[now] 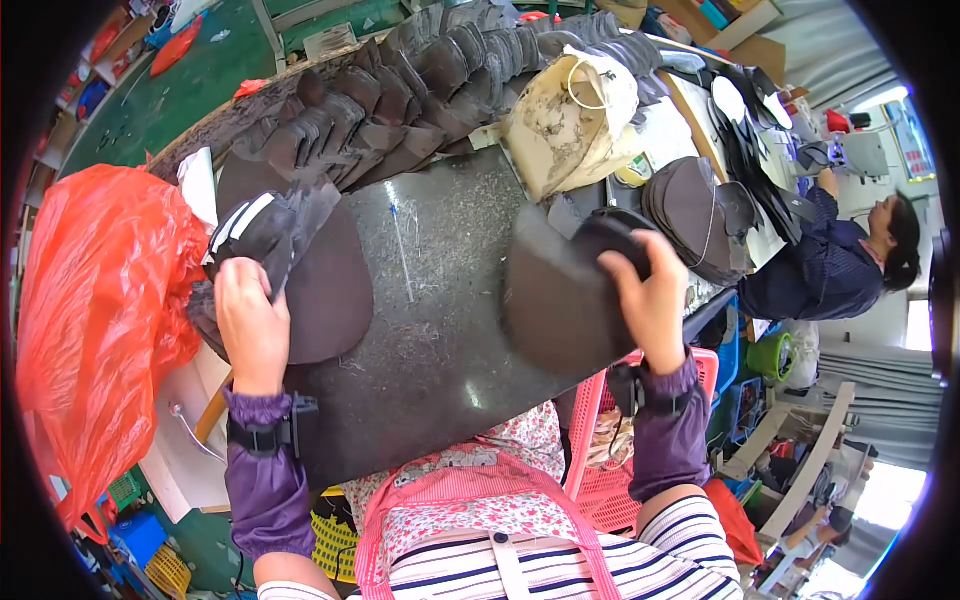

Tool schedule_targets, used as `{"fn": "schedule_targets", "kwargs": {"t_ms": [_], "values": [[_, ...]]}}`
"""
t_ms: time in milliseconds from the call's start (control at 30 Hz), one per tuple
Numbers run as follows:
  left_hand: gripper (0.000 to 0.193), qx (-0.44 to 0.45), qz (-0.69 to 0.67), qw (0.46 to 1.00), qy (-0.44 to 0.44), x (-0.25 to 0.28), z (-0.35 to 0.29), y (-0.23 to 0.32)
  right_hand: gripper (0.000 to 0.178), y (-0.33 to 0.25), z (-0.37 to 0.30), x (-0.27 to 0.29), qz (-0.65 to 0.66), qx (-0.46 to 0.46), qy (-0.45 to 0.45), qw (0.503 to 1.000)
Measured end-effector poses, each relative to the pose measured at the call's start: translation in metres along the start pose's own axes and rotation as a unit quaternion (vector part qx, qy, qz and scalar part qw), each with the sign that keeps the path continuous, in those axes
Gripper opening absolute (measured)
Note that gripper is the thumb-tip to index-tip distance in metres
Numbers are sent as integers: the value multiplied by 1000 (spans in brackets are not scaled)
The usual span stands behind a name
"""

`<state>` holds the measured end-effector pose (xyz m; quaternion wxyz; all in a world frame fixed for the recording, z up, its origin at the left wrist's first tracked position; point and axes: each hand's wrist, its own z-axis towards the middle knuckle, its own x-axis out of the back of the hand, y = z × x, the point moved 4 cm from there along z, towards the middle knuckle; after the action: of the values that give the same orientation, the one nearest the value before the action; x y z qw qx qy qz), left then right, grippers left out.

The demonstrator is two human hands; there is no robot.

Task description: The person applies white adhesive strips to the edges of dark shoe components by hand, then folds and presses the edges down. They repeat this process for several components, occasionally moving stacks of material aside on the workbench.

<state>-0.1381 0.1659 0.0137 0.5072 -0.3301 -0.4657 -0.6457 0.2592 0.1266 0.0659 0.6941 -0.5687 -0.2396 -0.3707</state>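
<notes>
On the left of the dark worktable point(440, 330), my left hand point(255, 320) curls its fingers over the black, white-striped edge of a dark brown rounded piece point(335, 290), shaped like a cap brim. A thin grey see-through sheet stands up from that edge. Across the table my right hand point(655, 290) grips the black curved edge of another dark brown rounded piece point(560, 310) between thumb and fingers. This piece is smeared by motion. Between them lies a thin pale pen point(402, 250) with a blue end.
Many overlapping stacks of brown pieces point(380, 100) line the far edge. A stained cream bag point(570, 120) stands beside a stack of dark rounded pieces point(690, 215). A red plastic bag point(110, 310) hangs at left, a pink basket point(600, 450) below right. Another person point(830, 250) sits at far right.
</notes>
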Motion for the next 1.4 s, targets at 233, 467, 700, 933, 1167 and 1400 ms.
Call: {"fn": "schedule_targets", "kwargs": {"t_ms": [233, 467, 700, 933, 1167, 1400], "values": [[21, -13, -324, 931, -169, 50, -15, 55, 59, -54, -28, 2, -89, 203, 126, 967], [21, -214, -388, 784, -434, -25, -83, 119, 55, -81, -71, -71, 17, 185, -202, 962], [33, -440, -155, 862, -198, -28, -95, 131, 54, -24, -83, -120, -6, 39, -189, 981], [34, -222, -322, 898, -203, -42, -116, 114, 51, -33, -82, -124, 1, 65, -176, 982], [29, 80, -433, 860, -259, -56, -121, 103, 35, -32, -100, -115, 25, 224, -190, 956], [28, -177, -301, 934, -76, -44, -135, 118, 24, -24, -116, -115, -97, 409, -125, 899]]}}
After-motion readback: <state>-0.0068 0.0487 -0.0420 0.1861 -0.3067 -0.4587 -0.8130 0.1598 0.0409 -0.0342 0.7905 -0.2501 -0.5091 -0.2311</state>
